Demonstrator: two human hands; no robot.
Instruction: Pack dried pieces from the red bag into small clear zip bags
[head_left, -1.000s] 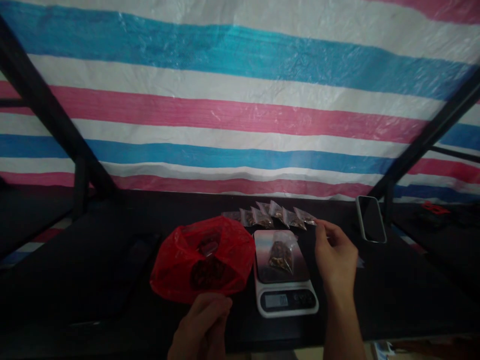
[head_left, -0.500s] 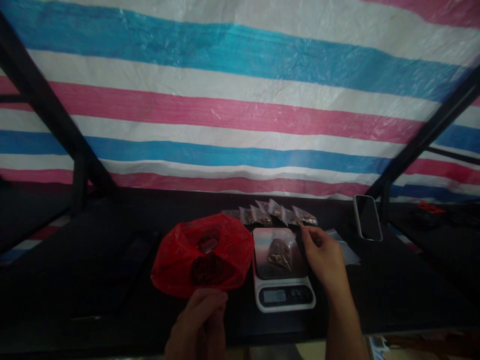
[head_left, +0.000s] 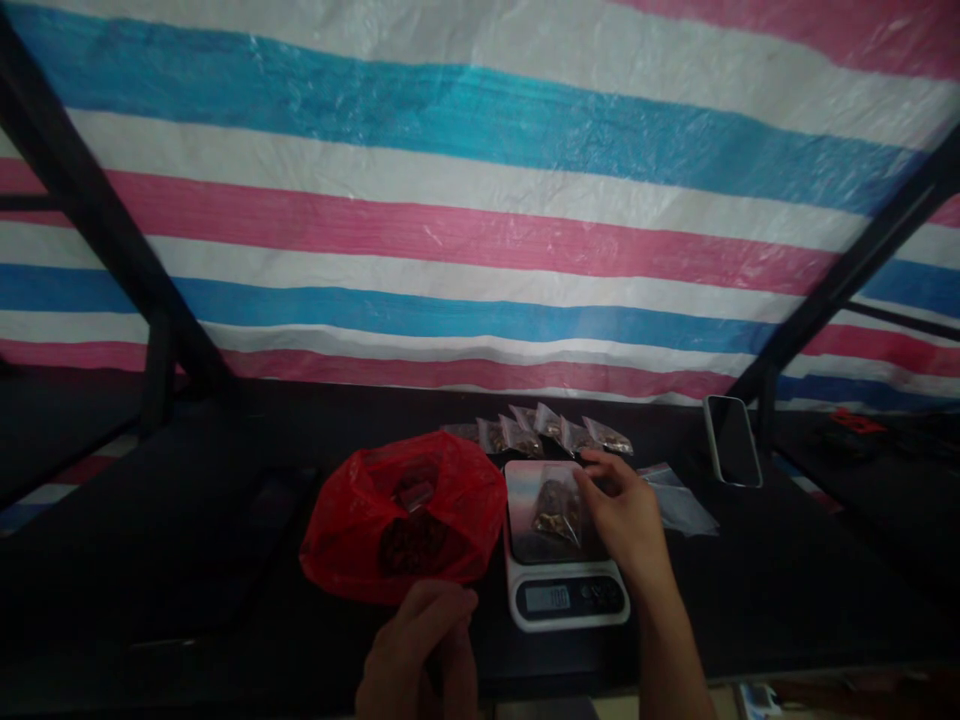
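A kitchen scale (head_left: 568,600) with a steel plate and a lit display stands in front of me. On its plate lies a clear zip bag (head_left: 557,508) with brown dried pieces inside. My right hand (head_left: 624,515) is over the plate's right edge, thumb and forefinger apart beside the bag's upper right edge; contact is unclear. My left hand (head_left: 426,645) hovers low in front of an open red plastic bag (head_left: 345,530), its fingers curled together and nothing visible in them. Dark pieces and a small clear packet (head_left: 415,494) show inside the red bag.
Several filled zip bags (head_left: 521,435) lie in a row behind the scale. Flat clear bags (head_left: 681,500) lie right of my right hand. A phone (head_left: 733,440) leans near the right black frame post (head_left: 765,400). Striped sheeting (head_left: 480,240) hangs behind the black table (head_left: 795,590).
My right hand has moved left from beside the scale to the zip bag on its plate, its thumb and forefinger parting. My left hand has shifted slightly right.
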